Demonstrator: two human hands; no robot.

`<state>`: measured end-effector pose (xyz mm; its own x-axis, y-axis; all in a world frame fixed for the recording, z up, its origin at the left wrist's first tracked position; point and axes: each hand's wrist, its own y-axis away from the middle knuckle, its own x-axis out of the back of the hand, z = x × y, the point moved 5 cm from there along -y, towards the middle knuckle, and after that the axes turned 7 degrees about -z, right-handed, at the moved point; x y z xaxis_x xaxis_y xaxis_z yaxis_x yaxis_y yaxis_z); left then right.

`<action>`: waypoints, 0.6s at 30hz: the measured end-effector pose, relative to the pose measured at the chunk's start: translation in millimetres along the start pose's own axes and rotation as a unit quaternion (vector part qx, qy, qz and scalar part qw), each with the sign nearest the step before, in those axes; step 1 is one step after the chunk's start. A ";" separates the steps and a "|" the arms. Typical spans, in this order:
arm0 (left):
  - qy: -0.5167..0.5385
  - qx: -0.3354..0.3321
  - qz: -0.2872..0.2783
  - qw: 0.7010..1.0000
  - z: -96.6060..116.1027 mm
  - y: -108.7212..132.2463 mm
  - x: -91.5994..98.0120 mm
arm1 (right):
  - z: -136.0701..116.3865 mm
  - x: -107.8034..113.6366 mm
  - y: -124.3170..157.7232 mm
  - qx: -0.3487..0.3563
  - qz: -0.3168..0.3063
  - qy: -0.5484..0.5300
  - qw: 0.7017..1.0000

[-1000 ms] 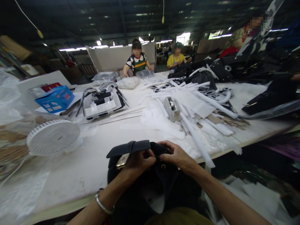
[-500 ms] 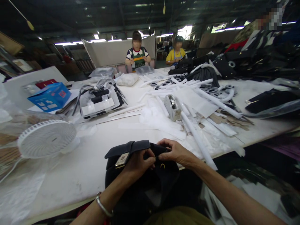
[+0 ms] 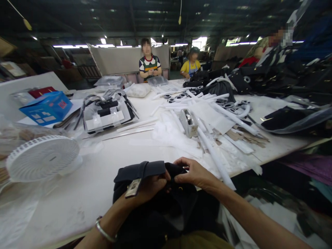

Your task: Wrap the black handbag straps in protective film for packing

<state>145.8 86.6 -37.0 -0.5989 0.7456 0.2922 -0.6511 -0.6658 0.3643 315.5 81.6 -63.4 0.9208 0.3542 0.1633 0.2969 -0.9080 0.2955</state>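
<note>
Barely anything has shifted: the left hand [image 3: 151, 185] and right hand [image 3: 193, 173] stay pinched shut on the opening of the black handbag [image 3: 158, 211]. It sits at the near edge of the bench [image 3: 77, 197], so the fiddling there seems unfinished.

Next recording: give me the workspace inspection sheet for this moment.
Surface: white table, scuffed near the front edge.
Job's things: dark bag at the front edge, metal clasp on its raised flap.
Clutter: white fan, blue box, tape dispenser, white tubes.
Hands: left hand and right hand both pinch the dark bag's top.
Cables: hanging cord overhead, far left.
Surroundings: dim hall; person in stripes, person in yellow, third person at right.
</note>
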 end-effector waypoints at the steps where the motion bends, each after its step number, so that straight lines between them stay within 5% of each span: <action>1: -0.012 -0.007 0.003 1.000 -0.7 -1.0 -0.1 | -0.4 -0.8 0.4 0.001 0.006 0.009 1.000; 8: -0.203 0.013 0.103 0.974 -19.5 -5.8 6.0 | -4.4 -8.7 1.8 0.026 0.042 0.056 0.997; 18: -0.237 -0.043 0.012 0.970 -4.1 16.1 5.8 | -5.5 -1.3 -4.7 0.055 0.007 0.016 0.998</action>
<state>130.0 80.2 -33.1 -0.3458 0.6454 0.6811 -0.6880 -0.6680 0.2837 311.5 86.6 -59.8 0.9172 0.3465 0.1965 0.3117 -0.9315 0.1877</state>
